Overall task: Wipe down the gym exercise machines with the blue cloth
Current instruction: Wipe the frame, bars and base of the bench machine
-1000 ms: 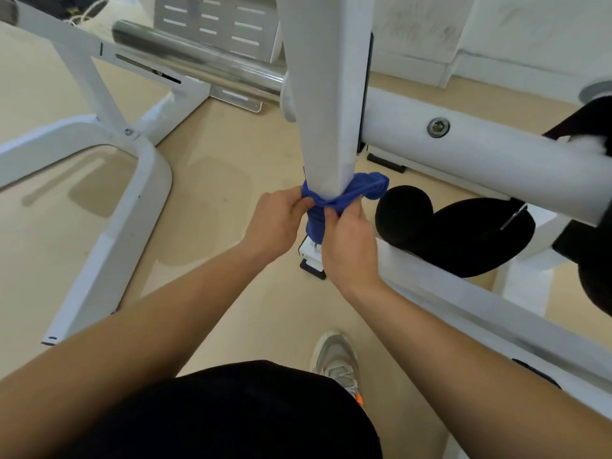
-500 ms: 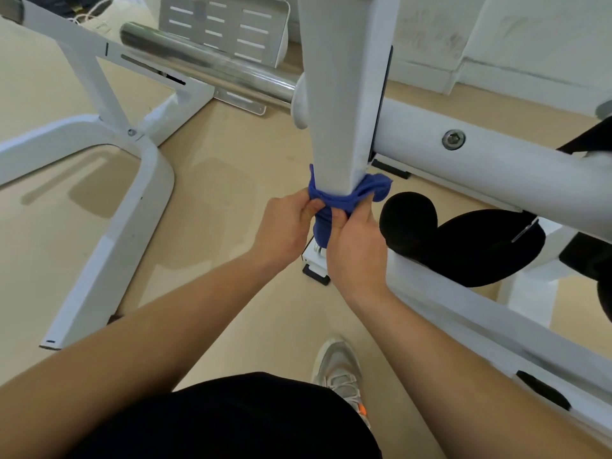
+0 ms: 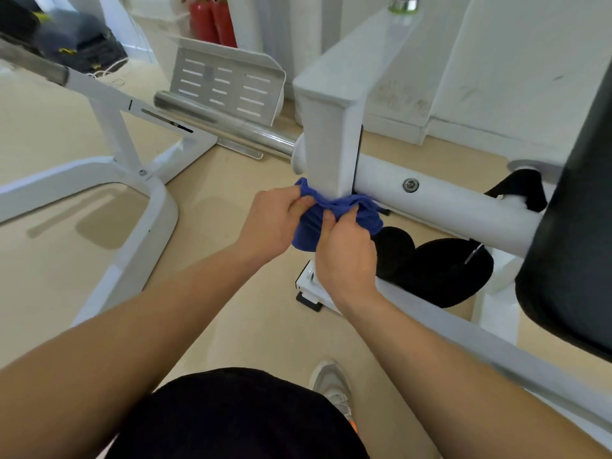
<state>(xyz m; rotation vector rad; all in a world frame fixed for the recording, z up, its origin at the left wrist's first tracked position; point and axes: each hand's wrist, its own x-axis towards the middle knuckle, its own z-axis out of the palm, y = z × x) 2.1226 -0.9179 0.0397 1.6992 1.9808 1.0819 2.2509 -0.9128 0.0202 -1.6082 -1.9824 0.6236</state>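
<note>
The white upright post (image 3: 331, 147) of the exercise machine runs steeply up and away from the person. The blue cloth (image 3: 306, 230) is looped round it just below where the horizontal white tube (image 3: 447, 207) joins. Both grips are clenched on the cloth at the post's near side, the left hand (image 3: 273, 223) pinching the bunched end at the post's left edge and the right hand (image 3: 346, 256) the end at front right (neither clearly nearer), so the wipe should probably slide lengthwise along the post.
</note>
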